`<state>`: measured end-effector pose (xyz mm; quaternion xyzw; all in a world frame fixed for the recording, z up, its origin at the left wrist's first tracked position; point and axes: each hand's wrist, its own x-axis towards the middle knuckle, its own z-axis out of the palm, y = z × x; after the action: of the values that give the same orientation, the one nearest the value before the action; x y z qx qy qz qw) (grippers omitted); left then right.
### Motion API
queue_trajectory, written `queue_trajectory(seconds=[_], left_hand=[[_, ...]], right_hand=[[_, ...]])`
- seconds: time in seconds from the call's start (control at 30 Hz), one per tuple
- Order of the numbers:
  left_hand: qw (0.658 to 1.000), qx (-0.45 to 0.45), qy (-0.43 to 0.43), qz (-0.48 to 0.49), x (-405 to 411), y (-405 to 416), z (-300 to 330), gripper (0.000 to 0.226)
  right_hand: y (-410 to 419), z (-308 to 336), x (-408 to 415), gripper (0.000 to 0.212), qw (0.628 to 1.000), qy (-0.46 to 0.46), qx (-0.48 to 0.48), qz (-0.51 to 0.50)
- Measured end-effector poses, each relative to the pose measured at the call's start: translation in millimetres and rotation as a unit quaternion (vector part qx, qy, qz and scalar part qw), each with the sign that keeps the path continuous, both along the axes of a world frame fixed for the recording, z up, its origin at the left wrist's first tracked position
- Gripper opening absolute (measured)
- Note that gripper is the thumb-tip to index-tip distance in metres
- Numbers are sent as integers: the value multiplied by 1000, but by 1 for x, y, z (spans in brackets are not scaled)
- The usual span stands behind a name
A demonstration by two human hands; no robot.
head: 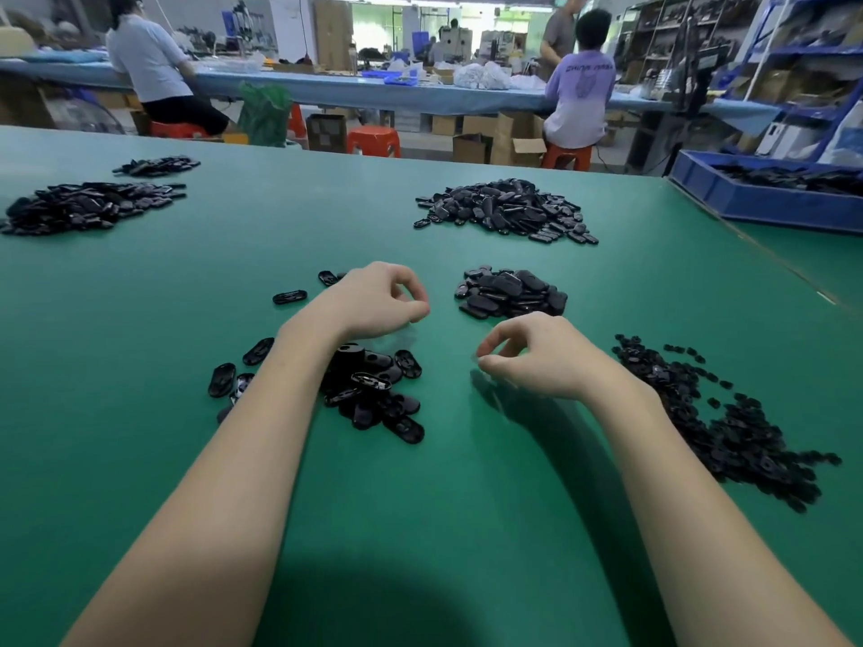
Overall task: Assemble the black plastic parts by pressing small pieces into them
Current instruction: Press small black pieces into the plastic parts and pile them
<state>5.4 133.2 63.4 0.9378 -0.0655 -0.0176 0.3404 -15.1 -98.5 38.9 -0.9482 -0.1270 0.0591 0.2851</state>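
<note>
A heap of black oval shells (373, 394) lies on the green table (420, 530), partly under my left forearm. A long spread of small black pieces (719, 422) lies to the right of my right forearm. Just beyond my hands is a compact pile of black oval parts (511, 294). My left hand (378, 298) hovers above the table with fingers loosely curled, thumb near the index finger, and nothing visible in it. My right hand (527, 354) hovers lower and to the right, fingers also loosely curled, with no part seen in it.
A bigger pile of black parts (506, 210) sits farther back, with two more piles (88, 205) at the far left. A few loose shells (289, 296) lie left of my left hand. A blue bin (766, 198) of parts stands at the right edge. People sit at a bench behind.
</note>
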Motion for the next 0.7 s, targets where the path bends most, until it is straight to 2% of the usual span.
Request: queue_trajectory(seconds=[0.13,0.37,0.47,0.7], left_hand=[[996,88,30,6,-1,4,-1,10],[974,204,95,-11,3,1,-8,45],[974,206,96,-16,4,-3,-11,45],[979,181,73,-51,3,-11,-12,31]], right_hand=[[4,2,-4,10,1000,13,-8,12],[6,5,-4,9,1000,14,-2,19],[6,5,-5,9,1000,14,-12,22],[5,7,-6,8,1000,16,19,10]])
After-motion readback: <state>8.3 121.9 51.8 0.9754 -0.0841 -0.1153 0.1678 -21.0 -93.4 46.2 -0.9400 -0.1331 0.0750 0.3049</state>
